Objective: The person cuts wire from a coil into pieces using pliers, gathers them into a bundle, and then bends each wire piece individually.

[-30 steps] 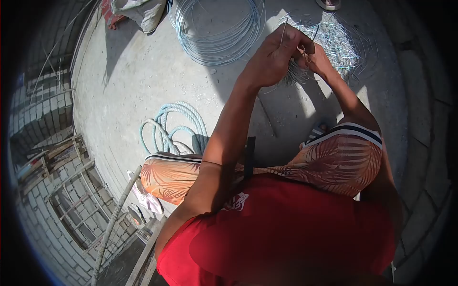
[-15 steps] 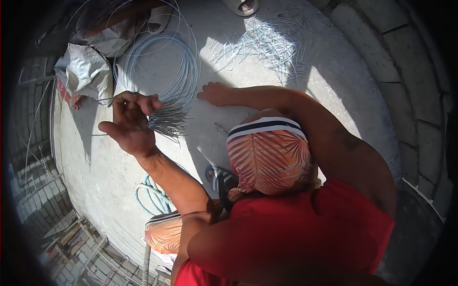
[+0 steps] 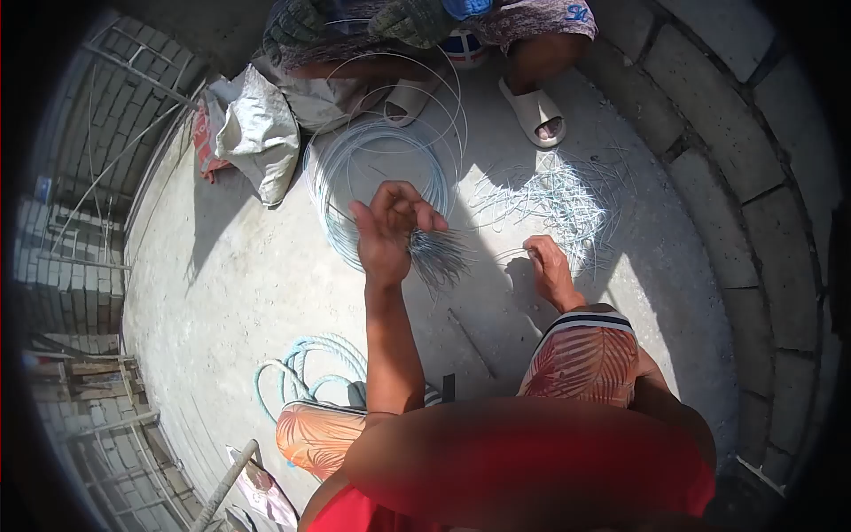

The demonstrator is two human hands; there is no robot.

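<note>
My left hand (image 3: pixel 390 235) is raised over the concrete floor, its fingers curled round a bundle of short grey wires (image 3: pixel 441 264) and its thumb held apart. The wire ends fan out to the right, past the fingers. Farther right, beside my knee, my right hand (image 3: pixel 555 273) has its fingertips pinched together; a thin wire (image 3: pixel 509 254) shows at them. Beyond that hand lies a tangled heap of loose wire pieces (image 3: pixel 567 199). Behind my left hand is a large coil of wire (image 3: pixel 332 191), partly hidden by it.
Another person's gloved hands (image 3: pixel 408 19) and sandals (image 3: pixel 539 120) are at the far side, by the coil. White sacks (image 3: pixel 257 133) stand at the far left. A coil of pale blue rope (image 3: pixel 306 363) lies near my left knee. A stone block wall (image 3: pixel 753 239) borders the right.
My view has shifted, bringing the other person's gloved hands into sight. My right hand has drawn back closer to my knee. The left hand still holds the bundle.
</note>
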